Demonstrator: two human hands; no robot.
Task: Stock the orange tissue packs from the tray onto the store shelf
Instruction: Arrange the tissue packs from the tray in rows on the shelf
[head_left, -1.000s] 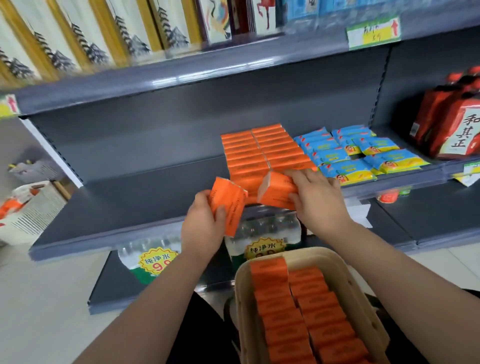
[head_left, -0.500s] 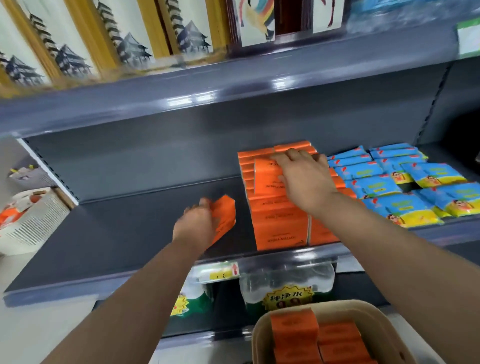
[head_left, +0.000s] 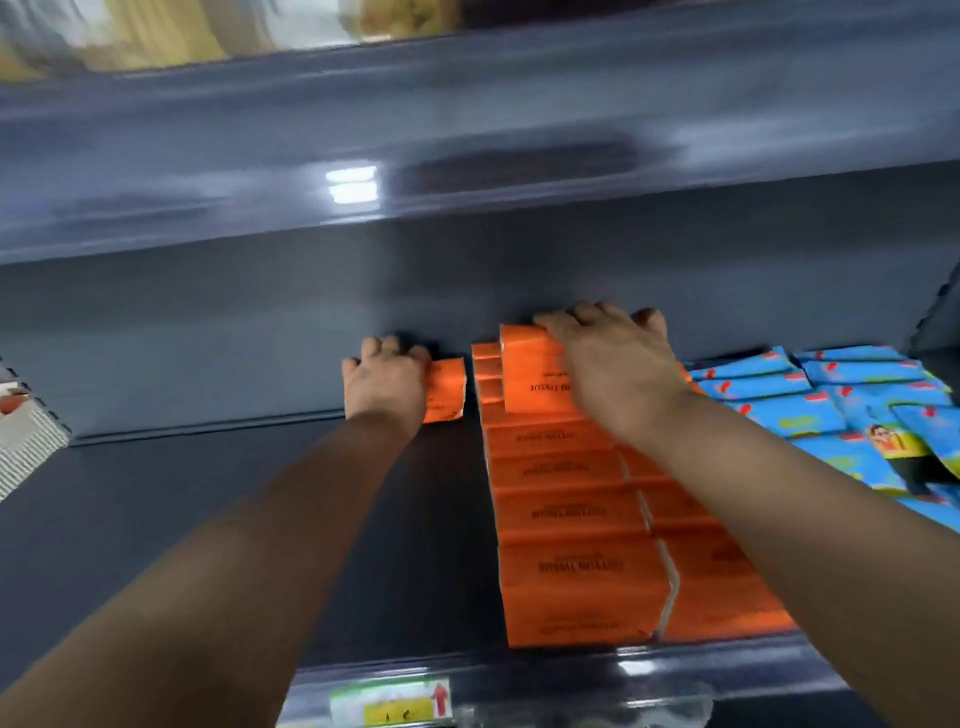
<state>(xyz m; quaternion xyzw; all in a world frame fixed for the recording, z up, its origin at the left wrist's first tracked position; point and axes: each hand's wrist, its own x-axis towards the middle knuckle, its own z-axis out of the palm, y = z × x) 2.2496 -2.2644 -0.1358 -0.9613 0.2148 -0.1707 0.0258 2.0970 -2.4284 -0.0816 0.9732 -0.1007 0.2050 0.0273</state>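
Two rows of orange tissue packs (head_left: 576, 577) run front to back on the dark grey shelf (head_left: 208, 519). My right hand (head_left: 608, 364) grips one orange pack (head_left: 530, 374) on top of the rows, at the back by the shelf wall. My left hand (head_left: 387, 382) holds another orange pack (head_left: 447, 389) at the back of the shelf, just left of the rows. The tray is out of view.
Blue and yellow packets (head_left: 831, 410) lie right of the orange rows. The upper shelf (head_left: 467, 156) hangs close overhead. A white basket (head_left: 26, 441) shows at the left edge. A price tag (head_left: 389, 704) sits on the shelf's front lip.
Both hands have reached deeper into the shelf, each carrying its pack to the back wall. The view has moved closer and the tray has dropped out of sight.
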